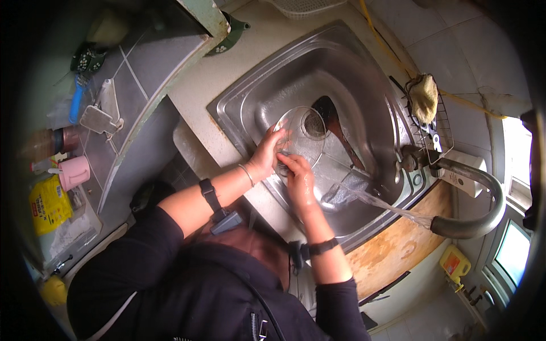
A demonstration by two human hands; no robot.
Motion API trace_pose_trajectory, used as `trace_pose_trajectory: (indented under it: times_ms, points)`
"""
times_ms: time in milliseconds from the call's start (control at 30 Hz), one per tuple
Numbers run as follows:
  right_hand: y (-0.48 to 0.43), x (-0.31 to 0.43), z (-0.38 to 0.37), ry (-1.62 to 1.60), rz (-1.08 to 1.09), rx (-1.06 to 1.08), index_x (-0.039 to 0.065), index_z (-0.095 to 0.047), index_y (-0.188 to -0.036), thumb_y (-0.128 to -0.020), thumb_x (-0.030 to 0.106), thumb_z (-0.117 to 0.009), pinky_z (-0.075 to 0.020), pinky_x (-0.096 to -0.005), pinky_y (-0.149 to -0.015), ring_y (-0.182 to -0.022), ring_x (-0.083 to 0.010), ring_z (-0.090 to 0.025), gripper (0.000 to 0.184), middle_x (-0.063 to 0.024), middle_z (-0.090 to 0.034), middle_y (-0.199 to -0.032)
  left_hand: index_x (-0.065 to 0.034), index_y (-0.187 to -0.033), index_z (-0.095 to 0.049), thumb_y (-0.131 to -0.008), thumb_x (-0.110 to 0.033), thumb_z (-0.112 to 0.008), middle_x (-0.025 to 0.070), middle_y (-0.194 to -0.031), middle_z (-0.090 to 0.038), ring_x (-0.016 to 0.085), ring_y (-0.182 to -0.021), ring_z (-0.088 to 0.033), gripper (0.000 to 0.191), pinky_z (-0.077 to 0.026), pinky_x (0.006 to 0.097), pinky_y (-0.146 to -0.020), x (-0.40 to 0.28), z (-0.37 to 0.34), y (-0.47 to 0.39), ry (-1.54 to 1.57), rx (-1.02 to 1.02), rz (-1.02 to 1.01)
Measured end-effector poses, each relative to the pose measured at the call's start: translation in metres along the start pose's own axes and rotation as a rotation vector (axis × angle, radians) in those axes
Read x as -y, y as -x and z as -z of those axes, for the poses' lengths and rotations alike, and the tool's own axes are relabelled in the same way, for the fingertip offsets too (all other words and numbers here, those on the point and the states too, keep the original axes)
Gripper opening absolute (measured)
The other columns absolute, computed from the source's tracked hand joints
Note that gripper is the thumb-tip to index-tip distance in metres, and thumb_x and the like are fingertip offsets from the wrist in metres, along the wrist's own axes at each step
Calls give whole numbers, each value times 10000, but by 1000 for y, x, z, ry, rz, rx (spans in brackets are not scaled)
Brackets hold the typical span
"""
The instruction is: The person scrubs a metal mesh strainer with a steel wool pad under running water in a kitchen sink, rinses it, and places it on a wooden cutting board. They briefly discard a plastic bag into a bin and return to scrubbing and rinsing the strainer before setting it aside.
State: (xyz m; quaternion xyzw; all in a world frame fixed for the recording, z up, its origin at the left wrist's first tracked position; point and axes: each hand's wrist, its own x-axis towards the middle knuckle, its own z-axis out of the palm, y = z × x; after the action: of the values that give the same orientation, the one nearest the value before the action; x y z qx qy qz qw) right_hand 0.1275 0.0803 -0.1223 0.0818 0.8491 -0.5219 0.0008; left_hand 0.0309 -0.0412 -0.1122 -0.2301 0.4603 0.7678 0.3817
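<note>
My left hand (268,151) grips the near rim of a round, see-through dish or strainer (305,145) with fine ribbed lines. Whether it is glass or wire mesh, I cannot tell. Against its lower edge, my right hand (300,172) is wet, its fingers curled around the rim; anything inside them is hidden. The piece is tilted over the stainless steel sink (362,64). Beyond it lies a dark-headed spatula or ladle (343,143) with a brown handle. A crumpled grey cloth or plastic piece (347,187) rests in the basin, where water (384,204) streams in.
The curved metal faucet (477,228) is running at the right. Behind it, a wire rack (443,115) holds a yellowish sponge (422,100). A stained wooden board (396,251) borders the sink. A white plastic basket (303,6) and a green pot (232,34) stand on the counter.
</note>
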Motion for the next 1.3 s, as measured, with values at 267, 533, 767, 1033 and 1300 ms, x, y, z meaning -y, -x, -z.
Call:
trace_pose_trajectory:
  times_ms: [267, 533, 767, 1033, 1300]
  points:
    - [5, 7, 11, -111, -72, -40, 75, -733, -1083, -722, -163, -547, -507, -390, -896, -1024, -322, -623, 470, -158, -658, -1098, -234, -1461, -419, -955, -464, -530, 14, -1401, -526, 190, -1213, -493, 567, -396, 339, -958, -2, -3, 7, -76, 4, -66]
    - [13, 28, 2, -173, -40, 9, 62, -717, -1128, -759, -147, -538, -479, -355, -953, -1062, -313, -619, 460, -158, -653, -1095, -138, -1398, -448, -995, -426, -510, 59, -1378, -563, 193, -1209, -535, 499, -401, 363, -1010, 1, -5, 8, -95, 14, -184]
    - [12, 24, -5, 180, -149, -156, 56, -730, -1063, -735, -153, -527, -518, -396, -887, -962, -346, -649, 438, -177, -685, -1008, -107, -1441, -415, -1021, -512, -449, 83, -1401, -549, 203, -1243, -523, 585, -384, 381, -1046, 0, -2, 7, -172, 53, -187]
    - [5, 26, -3, -7, -167, -15, 54, -733, -1024, -734, -153, -567, -529, -370, -867, -969, -317, -661, 393, -128, -698, -997, -108, -1494, -348, -989, -596, -446, 139, -1417, -515, 262, -1288, -486, 709, -378, 422, -1086, -3, 2, 5, -180, 82, -125]
    - [-3, 30, 2, -378, -87, -74, 59, -705, -1076, -712, -121, -554, -506, -398, -904, -989, -349, -644, 433, -172, -675, -1055, -122, -1490, -363, -1005, -578, -422, 134, -1437, -503, 237, -1288, -495, 669, -404, 375, -1049, -3, 9, 1, -123, 170, -115]
